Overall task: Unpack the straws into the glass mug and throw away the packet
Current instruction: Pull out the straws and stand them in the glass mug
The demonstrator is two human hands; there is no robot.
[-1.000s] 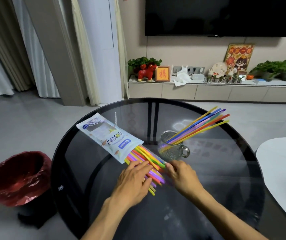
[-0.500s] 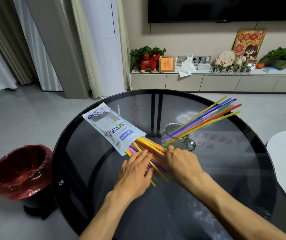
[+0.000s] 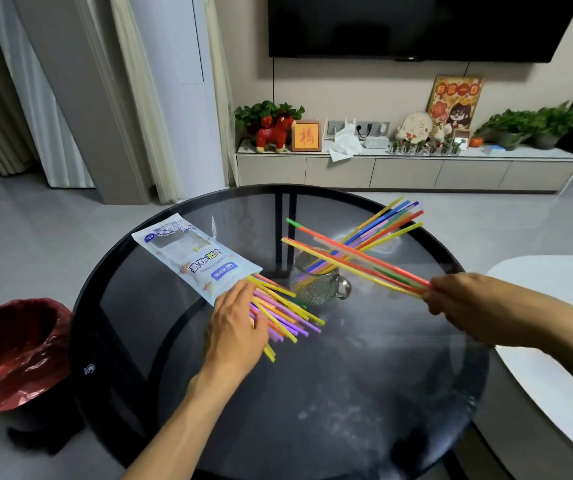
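Note:
A white straw packet [image 3: 191,256] lies on the round glass table [image 3: 364,393], with coloured straws [image 3: 288,311] spilling from its open near end. My left hand [image 3: 234,325] rests flat on those straws, fingers straight. My right hand [image 3: 458,299] pinches a small bunch of straws [image 3: 354,259] by one end, held in the air above the glass mug [image 3: 316,284]. The mug stands in the table's middle and holds several straws [image 3: 387,225] leaning to the right.
A bin with a red liner [image 3: 11,351] stands on the floor to the left of the table. A white table edge [image 3: 555,306] is at the right. A TV cabinet with plants and ornaments [image 3: 406,168] lines the far wall.
My right hand has pulled a bunch of straws out of the pile and lifted it up and to the right, over the mug. My left hand stays on the remaining straws.

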